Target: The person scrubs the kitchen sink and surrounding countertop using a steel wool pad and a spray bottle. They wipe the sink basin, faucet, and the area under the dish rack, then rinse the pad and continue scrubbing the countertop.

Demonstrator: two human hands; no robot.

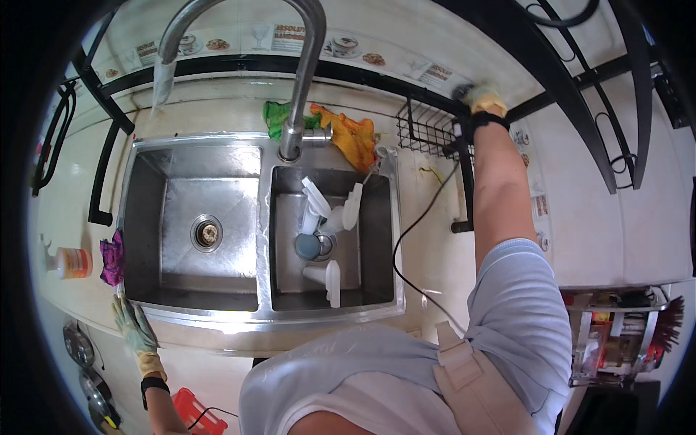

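My left hand (135,323), in a green-and-cream rubber glove, lies flat on the front left corner of the steel double sink (265,234). It holds nothing. My right hand (485,99), also gloved, reaches far forward to the tiled wall (418,54) above the black rack rail. Motion blurs its fingers. At them is a dark scrubber (463,92), whose exact kind is unclear. The left basin (209,190) shows its drain. In the right basin (348,288) lie several white plastic pieces (352,206) and a round grey-blue cap (308,246).
The curved faucet (311,60) rises behind the sink, beside green (277,117) and orange (350,136) cloths. A wire basket (427,128) hangs at right; a black cable (399,239) crosses the counter. At left are a purple cloth (112,258) and a spray bottle (73,263).
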